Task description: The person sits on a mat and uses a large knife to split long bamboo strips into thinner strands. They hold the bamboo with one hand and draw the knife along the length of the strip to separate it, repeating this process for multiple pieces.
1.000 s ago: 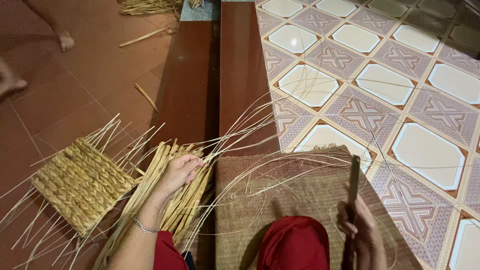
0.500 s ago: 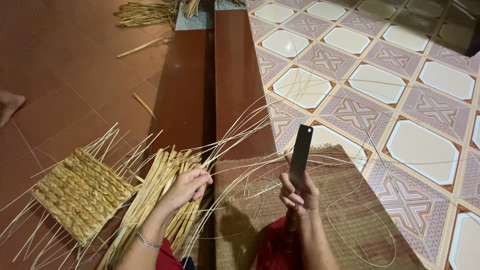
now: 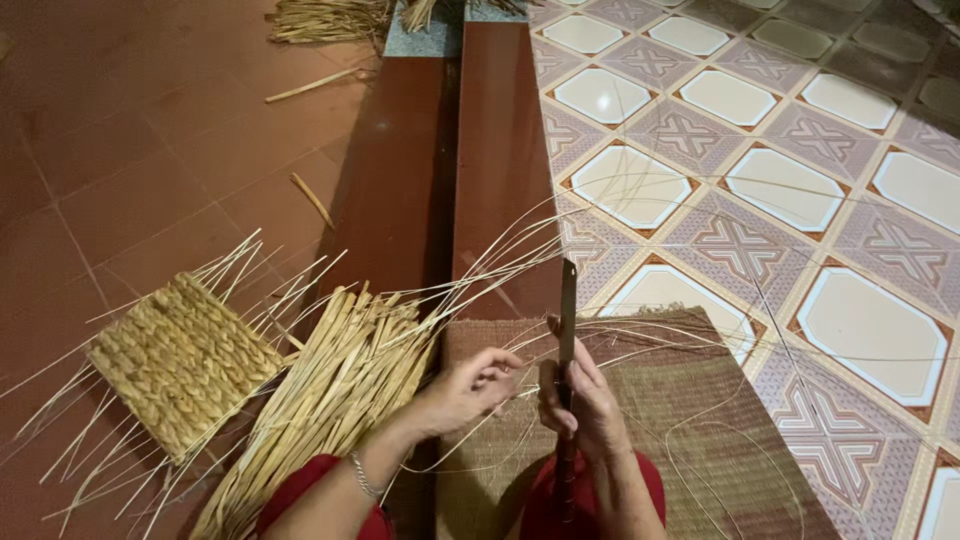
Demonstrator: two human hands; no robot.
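Left hand (image 3: 478,385) fingers curled, pinching — right hand (image 3: 585,410) fisted upright, 2 hands close.

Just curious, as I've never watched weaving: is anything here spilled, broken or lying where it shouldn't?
Nothing looks damaged. Two loose stalks lie stray on the red floor tiles, apart from the straw bundle. Thin strands splay untidily from the hands, the left hand pinching one, the right hand gripping a dark blade.

One head-worn view — close, facing steeply down over the floor (image 3: 150,130).
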